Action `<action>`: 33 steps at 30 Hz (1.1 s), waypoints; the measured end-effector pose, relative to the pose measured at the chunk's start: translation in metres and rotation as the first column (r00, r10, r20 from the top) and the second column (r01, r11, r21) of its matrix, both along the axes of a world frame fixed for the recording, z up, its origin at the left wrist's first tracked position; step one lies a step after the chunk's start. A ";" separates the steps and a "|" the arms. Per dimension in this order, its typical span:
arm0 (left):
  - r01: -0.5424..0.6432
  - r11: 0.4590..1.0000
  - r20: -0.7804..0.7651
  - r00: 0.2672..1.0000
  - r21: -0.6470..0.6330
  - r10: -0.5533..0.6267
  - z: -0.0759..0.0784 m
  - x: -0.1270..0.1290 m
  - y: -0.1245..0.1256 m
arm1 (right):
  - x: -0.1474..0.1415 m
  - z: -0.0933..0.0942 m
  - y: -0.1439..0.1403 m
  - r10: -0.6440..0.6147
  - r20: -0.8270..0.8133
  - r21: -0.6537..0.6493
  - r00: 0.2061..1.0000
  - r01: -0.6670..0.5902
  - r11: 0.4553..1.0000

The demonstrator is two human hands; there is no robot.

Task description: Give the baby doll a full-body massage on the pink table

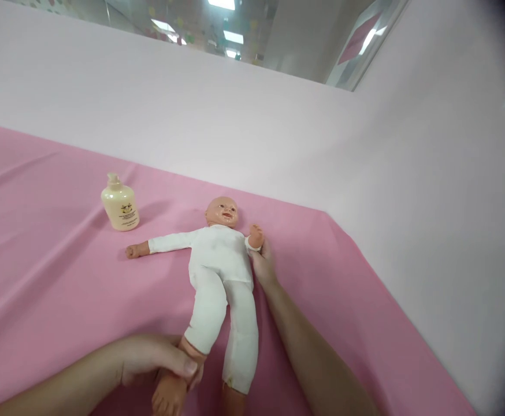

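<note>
A baby doll (221,254) with a white cloth body lies on its back on the pink sheet (62,300), its head toward the wall. My left hand (161,358) is wrapped round the doll's ankle at the left, thumb across the top, and the bare foot sticks out below. At the doll's other side, my right hand (264,263) is closed round its arm near the wrist, just under the small plastic hand. The doll's other arm stretches out to the left. Its other foot is partly cut off by the lower edge of the view.
A cream pump bottle (121,205) with dark lettering stands upright on the sheet, left of the doll's head. White walls (170,115) rise behind and to the right. Above, a window or glass panel (252,34) shows ceiling lights.
</note>
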State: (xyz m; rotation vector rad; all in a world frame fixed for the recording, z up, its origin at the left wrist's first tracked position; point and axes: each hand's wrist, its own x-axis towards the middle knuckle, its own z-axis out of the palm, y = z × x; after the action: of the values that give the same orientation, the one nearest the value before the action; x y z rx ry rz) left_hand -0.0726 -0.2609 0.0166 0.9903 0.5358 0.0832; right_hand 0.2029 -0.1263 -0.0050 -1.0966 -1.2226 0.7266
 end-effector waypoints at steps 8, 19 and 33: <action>0.138 0.986 -0.088 0.985 -0.092 -0.146 -0.014 -0.002 0.001 | 0.018 -0.005 0.015 -0.181 -0.131 -0.007 0.975 0.182 0.983; -0.111 0.994 -0.064 0.992 -0.022 0.109 -0.005 -0.004 0.003 | 0.024 -0.005 0.017 -0.135 -0.057 0.077 0.989 0.139 0.987; -0.817 0.505 0.068 0.541 0.278 0.838 0.005 0.014 0.028 | 0.027 0.006 0.014 -0.165 -0.189 0.040 0.968 0.175 0.984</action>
State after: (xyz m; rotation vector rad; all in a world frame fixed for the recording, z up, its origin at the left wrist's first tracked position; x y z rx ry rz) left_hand -0.0589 -0.2325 0.0213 0.9242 1.0738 1.0398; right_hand 0.2301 -0.1120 0.0006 -1.0488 -0.9727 0.6433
